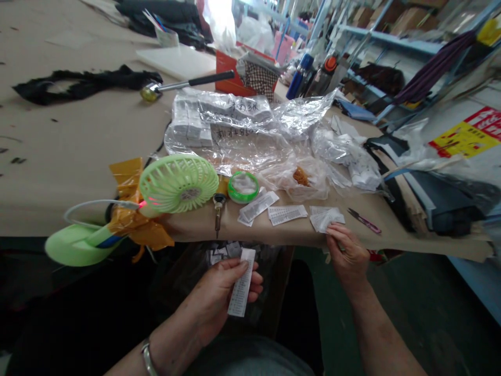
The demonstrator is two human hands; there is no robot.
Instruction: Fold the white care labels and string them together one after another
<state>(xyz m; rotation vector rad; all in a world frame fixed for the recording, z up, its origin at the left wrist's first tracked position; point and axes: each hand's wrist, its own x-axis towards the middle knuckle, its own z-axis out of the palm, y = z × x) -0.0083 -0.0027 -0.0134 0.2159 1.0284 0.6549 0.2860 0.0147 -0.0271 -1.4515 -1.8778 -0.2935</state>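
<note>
My left hand (213, 290) is closed below the table edge, thumb on top, around a narrow white printed label (241, 287) that slants upward. At the table's front edge, my right hand (351, 257) pinches the near corner of a small fanned pile of printed labels (324, 215); whether it has one or several between the fingertips is hidden. Left of that pile lie a second group of labels (287, 214) and a third, overlapping group (259, 207). Thread snips (364, 220) rest just right of my right hand.
A green clip fan (178, 184) with orange tape stands at the front left. Beside it are a soldering iron (218, 214) and a green-rimmed tub (243, 187). Behind lie plastic-wrapped label bundles (191, 122). Dark folded fabric (438, 193) sits at right.
</note>
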